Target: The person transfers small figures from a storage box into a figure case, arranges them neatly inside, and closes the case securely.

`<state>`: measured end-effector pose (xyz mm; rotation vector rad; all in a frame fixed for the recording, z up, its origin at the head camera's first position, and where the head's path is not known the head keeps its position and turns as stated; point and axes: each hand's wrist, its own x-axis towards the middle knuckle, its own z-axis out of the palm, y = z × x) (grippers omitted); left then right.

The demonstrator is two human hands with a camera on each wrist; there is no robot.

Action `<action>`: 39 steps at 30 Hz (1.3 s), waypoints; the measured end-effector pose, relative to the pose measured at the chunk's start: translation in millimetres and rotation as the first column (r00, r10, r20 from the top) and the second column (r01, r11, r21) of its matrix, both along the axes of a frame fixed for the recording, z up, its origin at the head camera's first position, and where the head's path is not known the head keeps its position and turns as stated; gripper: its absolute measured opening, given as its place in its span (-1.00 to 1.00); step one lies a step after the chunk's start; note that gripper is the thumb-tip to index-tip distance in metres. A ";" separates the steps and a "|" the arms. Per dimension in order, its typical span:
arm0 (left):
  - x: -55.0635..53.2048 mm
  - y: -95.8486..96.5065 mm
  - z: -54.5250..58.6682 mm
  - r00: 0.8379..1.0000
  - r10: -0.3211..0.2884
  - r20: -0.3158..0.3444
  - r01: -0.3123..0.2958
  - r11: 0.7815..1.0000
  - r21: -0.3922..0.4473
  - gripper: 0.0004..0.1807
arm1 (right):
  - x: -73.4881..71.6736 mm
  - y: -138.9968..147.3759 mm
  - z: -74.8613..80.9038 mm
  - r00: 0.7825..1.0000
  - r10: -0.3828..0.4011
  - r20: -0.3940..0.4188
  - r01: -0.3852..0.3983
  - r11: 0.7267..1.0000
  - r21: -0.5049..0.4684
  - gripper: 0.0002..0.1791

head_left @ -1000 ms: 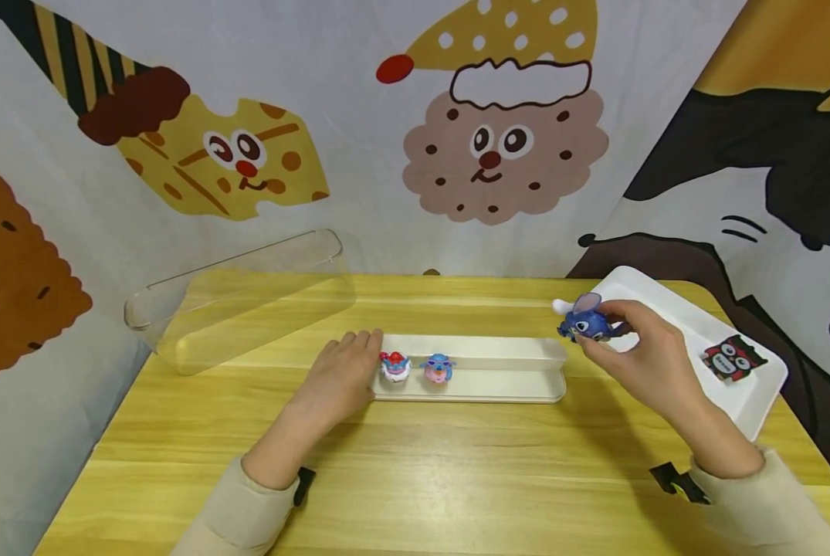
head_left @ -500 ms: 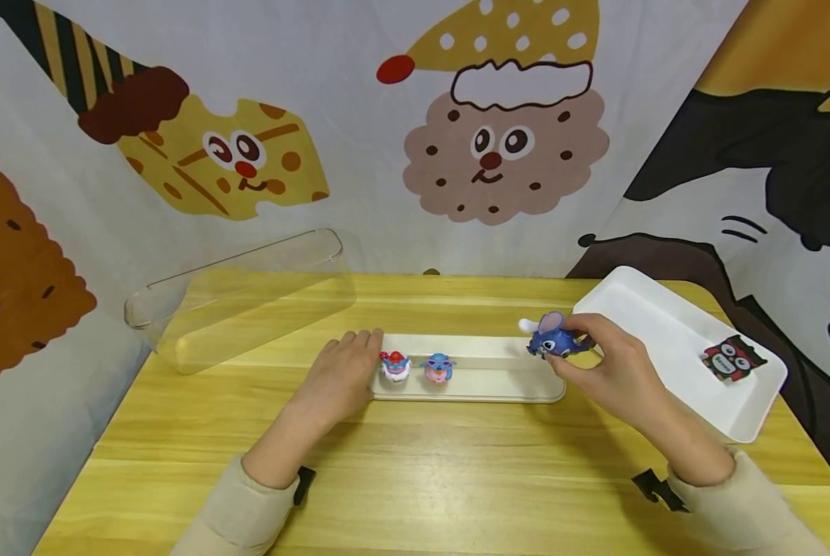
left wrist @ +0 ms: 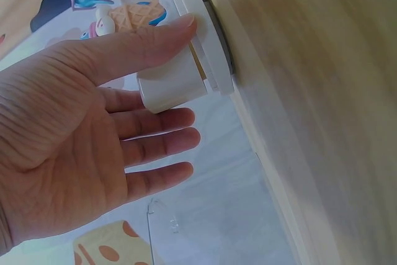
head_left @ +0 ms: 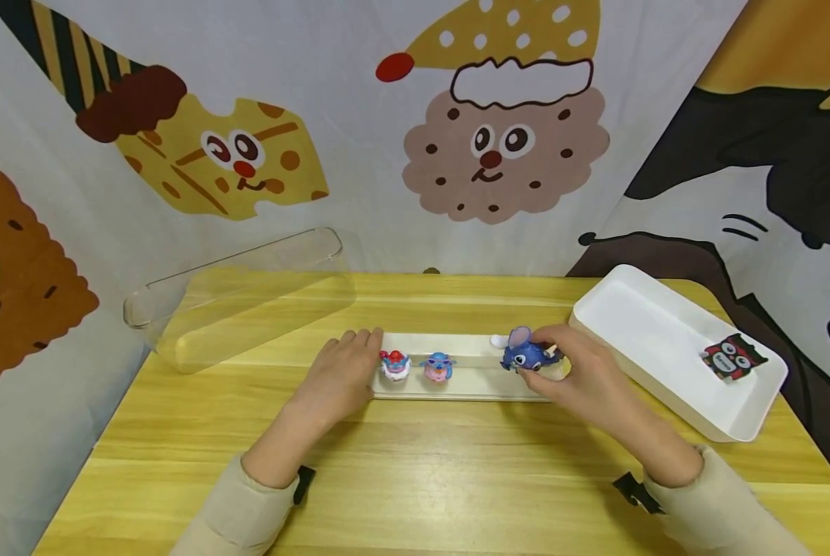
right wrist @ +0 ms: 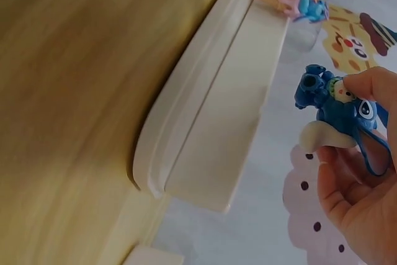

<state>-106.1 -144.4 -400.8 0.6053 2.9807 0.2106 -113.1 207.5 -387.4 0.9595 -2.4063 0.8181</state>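
Note:
My right hand (head_left: pixel 591 378) pinches a dark blue big-eared toy figurine (head_left: pixel 523 357) between thumb and fingers, above the right part of a long cream stepped display base (head_left: pixel 480 390). In the right wrist view the figurine (right wrist: pixel 347 107) shows a white rounded part and a dark loop, held apart from the base. My left hand (head_left: pixel 338 374) grips the base's left end, thumb on one side and index finger on the other, as the left wrist view shows. Two small ice-cream-cone figurines stand on the base: a red-topped one (head_left: pixel 395 366) by my left hand and a blue-and-pink one (head_left: pixel 438 367) beside it.
A clear plastic cover (head_left: pixel 248 301) lies at the back left of the wooden table (head_left: pixel 415 479). On the right, a white tray (head_left: pixel 637 309) holds a red-and-black owl-shaped piece (head_left: pixel 733 357). A cartoon-printed cloth (head_left: pixel 359 154) hangs behind the table.
My right hand has carried the blue figurine left and slightly down, from beside the white tray to over the display base. My left hand stays at the base's end.

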 end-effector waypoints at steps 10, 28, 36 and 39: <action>0.5 -0.3 -0.7 1.000 0.002 0.006 -0.002 1.000 0.004 -0.04 | 2.2 -9.0 -10.9 0.999 0.006 0.046 -0.008 1.000 0.030 -0.43; -0.5 0.2 -3.2 1.000 -0.004 -0.010 0.004 1.000 0.001 -0.03 | -1.4 -19.6 -25.8 0.996 0.070 0.059 -0.074 0.995 0.064 -0.46; -0.4 0.6 -2.3 1.000 -0.003 -0.005 0.003 1.000 0.003 -0.05 | -3.6 -21.7 -31.4 0.992 0.074 0.105 -0.083 0.993 0.081 -0.48; -0.2 0.8 -2.1 1.000 -0.004 -0.005 0.004 1.000 -0.003 -0.03 | -4.8 -22.1 -32.8 0.991 0.073 0.111 -0.083 0.993 0.086 -0.49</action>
